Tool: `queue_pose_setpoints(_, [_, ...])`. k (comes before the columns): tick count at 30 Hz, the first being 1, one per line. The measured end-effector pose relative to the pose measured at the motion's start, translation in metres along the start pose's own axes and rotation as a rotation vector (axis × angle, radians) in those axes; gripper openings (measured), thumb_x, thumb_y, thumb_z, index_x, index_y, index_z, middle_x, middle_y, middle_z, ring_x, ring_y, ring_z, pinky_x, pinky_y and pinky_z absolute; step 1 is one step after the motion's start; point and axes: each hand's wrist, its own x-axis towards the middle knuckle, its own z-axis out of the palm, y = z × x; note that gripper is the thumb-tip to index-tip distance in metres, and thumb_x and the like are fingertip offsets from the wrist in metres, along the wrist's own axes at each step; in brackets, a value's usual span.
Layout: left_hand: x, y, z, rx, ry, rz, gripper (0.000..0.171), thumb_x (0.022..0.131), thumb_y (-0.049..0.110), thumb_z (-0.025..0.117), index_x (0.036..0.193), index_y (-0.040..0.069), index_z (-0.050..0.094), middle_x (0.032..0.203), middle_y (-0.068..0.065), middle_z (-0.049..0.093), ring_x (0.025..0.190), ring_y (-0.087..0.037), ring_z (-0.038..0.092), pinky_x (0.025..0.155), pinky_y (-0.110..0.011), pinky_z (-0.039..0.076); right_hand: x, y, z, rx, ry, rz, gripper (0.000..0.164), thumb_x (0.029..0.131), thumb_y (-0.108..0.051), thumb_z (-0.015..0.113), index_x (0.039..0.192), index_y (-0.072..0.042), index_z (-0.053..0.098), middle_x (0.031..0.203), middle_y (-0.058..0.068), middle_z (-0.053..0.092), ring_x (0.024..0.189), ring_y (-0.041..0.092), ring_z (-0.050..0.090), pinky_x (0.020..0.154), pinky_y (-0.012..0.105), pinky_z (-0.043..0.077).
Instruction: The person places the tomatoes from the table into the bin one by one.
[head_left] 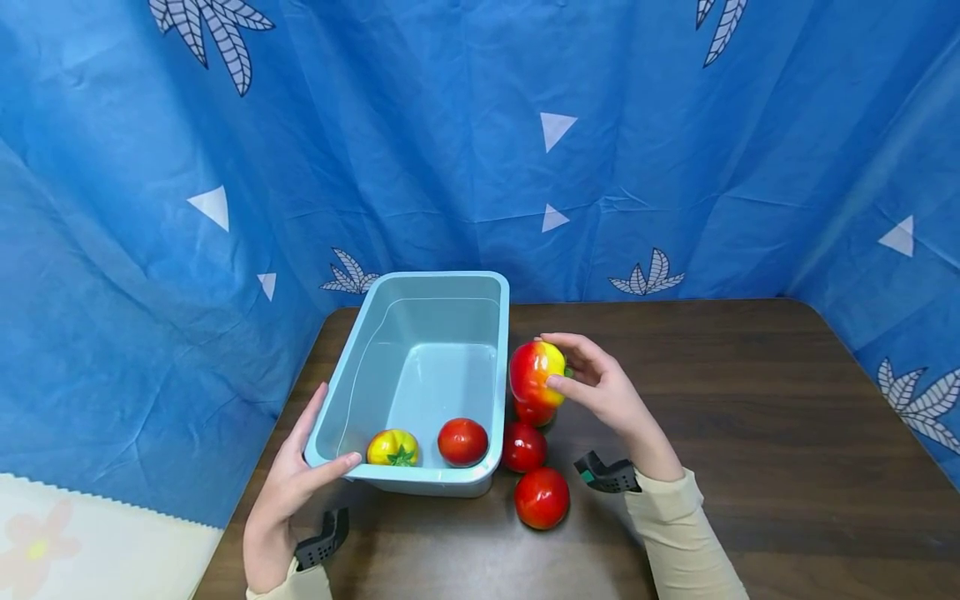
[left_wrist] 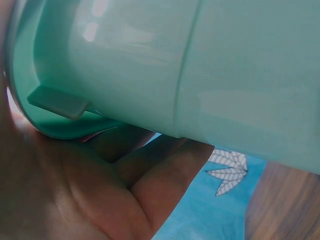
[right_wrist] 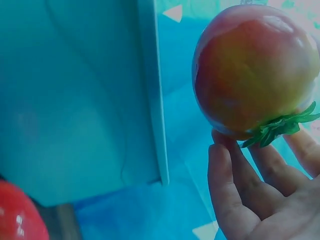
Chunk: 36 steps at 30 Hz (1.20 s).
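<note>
Got a shiny red-and-yellow fruit (head_left: 536, 372) up in the right grip (head_left: 604, 388), pinched between thumb and fingers, just right of the light blue bin (head_left: 442, 375) and outside its rim. Can see its green leafy stem toward the palm in the right wrist view.

Got the left grip (head_left: 287, 485) on the bin too, with the thumb over the near-left corner of the rim and fingers against the outer wall.

Inside, at the near end: a yellow fruit (head_left: 382, 446) toward the left, plus a red fruit (head_left: 462, 440) toward the right.

On the dark wood counter (head_left: 750, 433), right beside the bin, in a short row: a far red fruit (head_left: 534, 416) partly hidden by the held one (can't tell if touching), a middle red fruit (head_left: 524, 448), a near red fruit (head_left: 542, 498).

Also: black wrist straps (head_left: 611, 477), cream sleeves (head_left: 678, 537), patterned blue cloth (head_left: 675, 167) behind.
</note>
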Motion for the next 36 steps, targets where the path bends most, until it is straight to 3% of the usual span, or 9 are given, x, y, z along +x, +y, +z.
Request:
queue_pose_setpoints(15, [0.0,0.001,0.0,-0.004,-0.004,-0.002,0.095,0.077,-0.007,0.068,0.151,0.02,0.015,0.15,-0.015,0.02,0.117,-0.023,0.038,0.086,-0.023,0.047,0.017,-0.017,0.037,0.042,-0.072,-0.017,0.055,0.083,-0.01,0.068,0.134,-0.01,0.046,0.13,0.009,0.048,0.114,0.031,0.049,0.079,0.04,0.053])
queue_pose_setpoints(26, [-0.001,0.0,0.001,0.004,0.001,0.005,0.096,0.076,-0.008,0.068,0.151,0.019,0.015,0.15,-0.015,0.02,0.117,-0.021,0.039,0.085,-0.021,0.046,0.019,-0.014,0.058,-0.003,-0.119,-0.018,0.061,0.08,-0.014,0.074,0.135,-0.018,0.048,0.131,0.0,0.051,0.115,0.024,0.05,0.081,0.042,0.052])
queue_pose_setpoints(30, [-0.001,0.0,0.001,0.012,0.003,0.005,0.096,0.076,-0.007,0.068,0.151,0.019,0.015,0.15,-0.015,0.021,0.116,-0.02,0.04,0.085,-0.021,0.046,0.016,-0.009,0.057,-0.047,-0.103,-0.008,0.062,0.08,-0.015,0.074,0.136,-0.019,0.047,0.136,-0.003,0.048,0.12,0.019,0.049,0.09,0.041,0.047])
queue_pose_setpoints(36, [-0.001,-0.001,0.0,-0.001,0.0,0.015,0.095,0.077,-0.008,0.068,0.151,0.019,0.016,0.15,-0.016,0.022,0.116,-0.02,0.04,0.085,-0.022,0.047,0.008,-0.004,0.048,-0.035,-0.021,0.006,0.059,0.081,-0.006,0.071,0.135,-0.012,0.048,0.137,0.005,0.047,0.121,0.028,0.048,0.092,0.039,0.047])
